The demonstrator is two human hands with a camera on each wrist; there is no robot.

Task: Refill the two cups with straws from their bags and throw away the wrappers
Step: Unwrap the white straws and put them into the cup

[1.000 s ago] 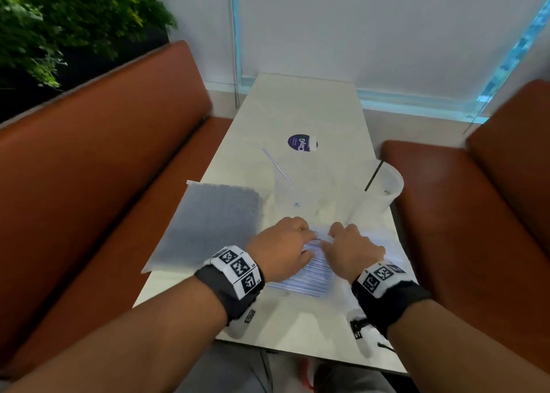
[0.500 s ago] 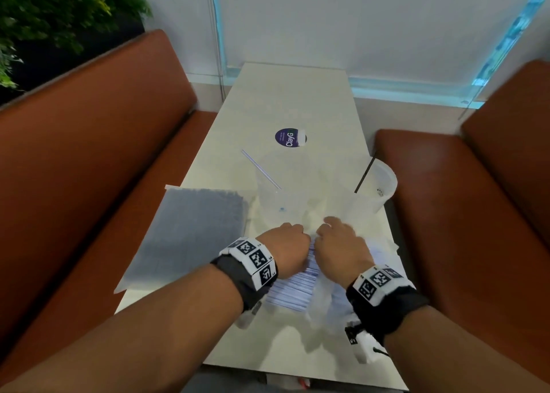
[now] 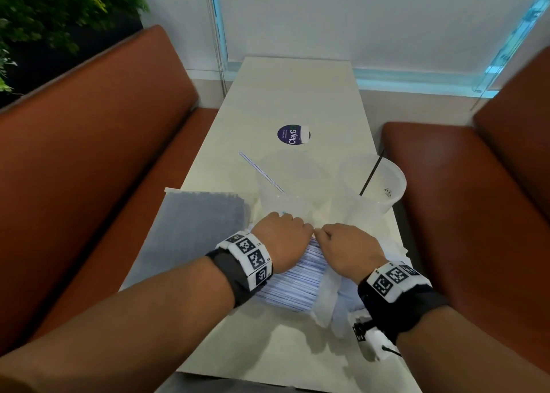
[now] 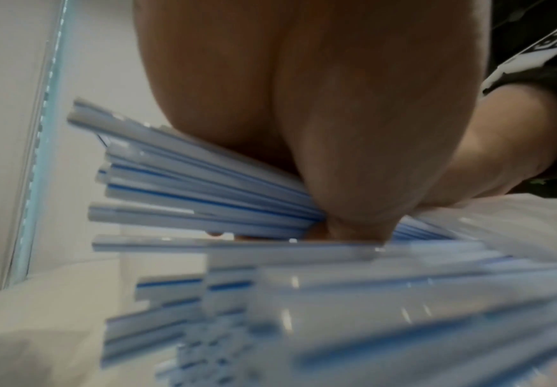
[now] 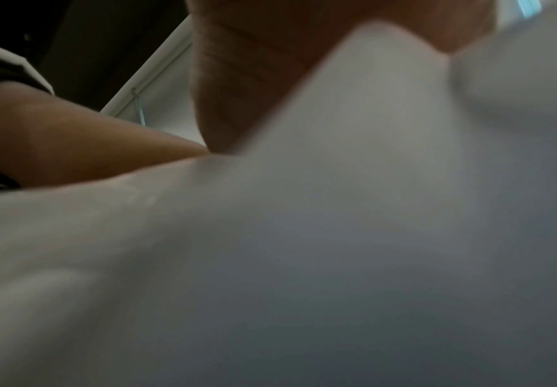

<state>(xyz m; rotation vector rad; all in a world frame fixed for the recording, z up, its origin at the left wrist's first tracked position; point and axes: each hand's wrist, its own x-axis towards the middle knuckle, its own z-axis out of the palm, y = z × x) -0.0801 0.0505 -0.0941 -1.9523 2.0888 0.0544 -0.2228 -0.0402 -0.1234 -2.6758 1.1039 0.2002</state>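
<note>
Blue-striped straws [image 3: 293, 276] lie bundled on the tabletop [image 3: 297, 89] under both hands. Left hand [image 3: 279, 239] fingers [image 4: 363, 157] curl round a bunch of them; right hand [image 3: 348, 248] pinches the clear wrapper [image 3: 326, 300]. Two cups [image 3: 373, 184] stand just beyond the fingers.

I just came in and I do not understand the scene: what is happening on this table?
A person sits at a pale table and works on a bundle of white straws with blue stripes. The left hand grips some of these straws, while the right hand holds their thin clear plastic wrapper. Behind stand two clear plastic cups: the left cup holds one striped straw, the right cup one black straw. A grey unopened bag lies at the left.
</note>
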